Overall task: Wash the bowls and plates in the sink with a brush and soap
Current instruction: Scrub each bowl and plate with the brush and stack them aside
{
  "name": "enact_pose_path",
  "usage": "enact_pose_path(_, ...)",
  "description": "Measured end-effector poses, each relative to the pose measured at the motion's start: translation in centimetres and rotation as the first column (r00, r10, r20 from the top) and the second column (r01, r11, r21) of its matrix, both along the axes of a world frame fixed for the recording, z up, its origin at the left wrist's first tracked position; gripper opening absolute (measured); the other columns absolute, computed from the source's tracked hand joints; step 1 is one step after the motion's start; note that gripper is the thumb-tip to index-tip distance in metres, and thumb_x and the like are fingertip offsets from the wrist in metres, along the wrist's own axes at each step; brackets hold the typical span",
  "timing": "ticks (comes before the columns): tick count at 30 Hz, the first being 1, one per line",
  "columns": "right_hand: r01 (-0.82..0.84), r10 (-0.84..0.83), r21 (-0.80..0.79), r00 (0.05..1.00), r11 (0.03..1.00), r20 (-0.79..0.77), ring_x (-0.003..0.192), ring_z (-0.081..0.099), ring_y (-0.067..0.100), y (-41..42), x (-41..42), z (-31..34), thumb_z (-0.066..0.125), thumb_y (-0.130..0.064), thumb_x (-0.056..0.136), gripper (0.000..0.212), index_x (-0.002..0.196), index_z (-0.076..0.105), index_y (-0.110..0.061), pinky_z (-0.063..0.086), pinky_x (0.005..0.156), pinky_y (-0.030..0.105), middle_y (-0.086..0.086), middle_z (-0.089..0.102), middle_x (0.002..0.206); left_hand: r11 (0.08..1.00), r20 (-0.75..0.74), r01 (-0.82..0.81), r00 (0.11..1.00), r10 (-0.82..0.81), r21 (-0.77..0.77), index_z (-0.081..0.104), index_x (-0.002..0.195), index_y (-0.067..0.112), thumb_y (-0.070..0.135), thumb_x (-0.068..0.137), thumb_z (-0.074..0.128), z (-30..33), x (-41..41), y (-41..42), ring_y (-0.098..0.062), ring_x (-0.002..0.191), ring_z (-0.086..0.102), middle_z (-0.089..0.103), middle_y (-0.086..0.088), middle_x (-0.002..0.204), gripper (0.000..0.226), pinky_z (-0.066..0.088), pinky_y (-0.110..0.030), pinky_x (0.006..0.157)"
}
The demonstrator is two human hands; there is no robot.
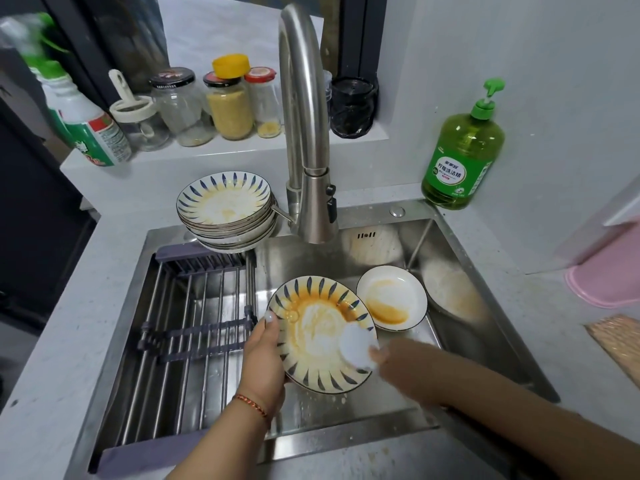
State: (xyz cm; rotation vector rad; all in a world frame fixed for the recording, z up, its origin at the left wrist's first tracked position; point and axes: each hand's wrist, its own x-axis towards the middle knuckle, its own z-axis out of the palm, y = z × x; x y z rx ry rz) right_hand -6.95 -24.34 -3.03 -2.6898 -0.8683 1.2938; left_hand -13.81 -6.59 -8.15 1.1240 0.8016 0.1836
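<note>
Over sink (485,306), left fingers (270,322) grip plate (322,336) rim.

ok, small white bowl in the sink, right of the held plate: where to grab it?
Pinch the small white bowl by its far-right rim, coming from above and the right. It sits upright and open, so the rim is exposed there. Its near-left edge is crowded by the patterned plate held in the left hand and the right hand scrubbing it. Orange residue inside may be slippery.

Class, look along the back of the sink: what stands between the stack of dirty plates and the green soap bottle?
In the head view, the steel faucet rises between the stack of dirty plates and the green soap bottle, its spout head hanging over the sink.
</note>
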Motion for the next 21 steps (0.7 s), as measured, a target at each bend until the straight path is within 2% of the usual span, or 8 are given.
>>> enact_pose_path(2, 0.035, -0.036, 0.005, 0.994, 0.999, 0.103, 0.108, 0.055, 0.034, 0.3, 1.7, -0.7, 0.034, 0.005, 0.094, 0.037, 0.129, 0.043, 0.010, 0.041, 0.077, 0.035, 0.022, 0.052, 0.123, 0.999, 0.004, 0.050, 0.999, -0.050, 0.013, 0.066, 0.113, 0.012, 0.034, 0.103, 0.037, 0.3, -0.2, -0.5, -0.031, 0.096, 0.070, 0.074, -0.011, 0.102, 0.038, 0.057, -0.041, 0.075)
enact_pose_path(5, 0.216, -0.241, 0.178, 0.962, 0.960, 0.132, 0.102, 0.057, 0.033, 2.5, 3.1, -1.1, 0.032, -0.003, 0.095, 0.038, 0.132, 0.043, 0.004, 0.043, 0.077, 0.033, 0.020, 0.055, 0.116, 0.994, -0.012, 0.106, 0.994, -0.106, 0.018, 0.067, 0.104, 0.011, 0.035, 0.102, 0.039, 0.2, -0.4, -1.6, -0.029, 0.086, 0.071, 0.075, -0.009, 0.093, 0.037, 0.056, -0.039, 0.070)
enact_pose_path(7, 0.211, -0.250, 0.259, 0.960, 0.943, 0.128, 0.091, 0.053, 0.028, 4.0, 2.5, -0.9, 0.031, -0.009, 0.098, 0.036, 0.127, 0.049, -0.001, 0.045, 0.082, 0.035, 0.018, 0.056, 0.107, 0.993, -0.028, 0.114, 0.993, -0.114, 0.010, 0.066, 0.097, 0.014, 0.036, 0.102, 0.039, 0.1, -0.4, -2.0, -0.024, 0.076, 0.070, 0.075, -0.005, 0.083, 0.035, 0.053, -0.035, 0.066)
enact_pose_path(10, 0.131, -0.185, 0.341, 0.974, 0.931, 0.133, 0.084, 0.047, 0.023, 5.7, 0.6, -0.6, 0.031, -0.010, 0.098, 0.038, 0.131, 0.047, -0.002, 0.047, 0.079, 0.036, 0.013, 0.050, 0.096, 0.993, -0.031, 0.119, 0.992, -0.119, -0.019, 0.065, 0.105, 0.018, 0.038, 0.103, 0.036, 0.3, -0.3, -2.0, -0.025, 0.084, 0.070, 0.076, -0.006, 0.090, 0.035, 0.054, -0.044, 0.076)
enact_pose_path(12, 0.095, -0.156, 0.317, 0.972, 0.944, 0.174, 0.084, 0.050, 0.023, 5.7, 0.7, -1.0, 0.030, -0.011, 0.099, 0.043, 0.142, 0.038, -0.005, 0.044, 0.065, 0.029, 0.013, 0.050, 0.097, 0.993, -0.035, 0.112, 0.993, -0.113, -0.031, 0.066, 0.106, 0.018, 0.039, 0.102, 0.036, 0.5, -0.4, -1.8, -0.028, 0.089, 0.070, 0.075, -0.009, 0.096, 0.036, 0.053, -0.046, 0.080)
enact_pose_path(16, 0.118, -0.184, 0.207, 0.923, 0.971, 0.339, 0.107, 0.056, 0.032, 4.3, 2.7, -1.9, 0.029, -0.009, 0.098, 0.051, 0.149, 0.024, -0.005, 0.041, 0.077, 0.032, 0.017, 0.056, 0.118, 0.996, -0.026, 0.079, 0.996, -0.080, -0.031, 0.067, 0.107, 0.016, 0.040, 0.101, 0.039, 0.9, -0.6, -1.6, -0.031, 0.092, 0.067, 0.073, -0.015, 0.103, 0.037, 0.050, -0.058, 0.085)
enact_pose_path(19, 0.132, -0.217, 0.294, 0.936, 0.947, 0.278, 0.091, 0.052, 0.026, 4.8, 1.8, -1.4, 0.029, -0.010, 0.099, 0.046, 0.144, 0.033, -0.002, 0.043, 0.078, 0.033, 0.017, 0.055, 0.107, 0.997, -0.025, 0.077, 0.997, -0.077, -0.013, 0.065, 0.108, 0.013, 0.038, 0.101, 0.040, 1.1, -0.3, -1.6, -0.031, 0.092, 0.067, 0.073, -0.014, 0.103, 0.036, 0.052, -0.054, 0.082)
enact_pose_path(21, 0.126, -0.187, 0.328, 0.969, 0.936, 0.163, 0.082, 0.045, 0.022, 5.3, 0.8, -0.6, 0.029, -0.013, 0.100, 0.046, 0.146, 0.032, -0.006, 0.041, 0.070, 0.028, 0.013, 0.046, 0.096, 0.996, -0.035, 0.084, 0.996, -0.085, -0.020, 0.066, 0.104, 0.013, 0.038, 0.102, 0.039, 1.1, -0.1, -1.5, -0.031, 0.089, 0.068, 0.073, -0.014, 0.100, 0.037, 0.052, -0.047, 0.079)
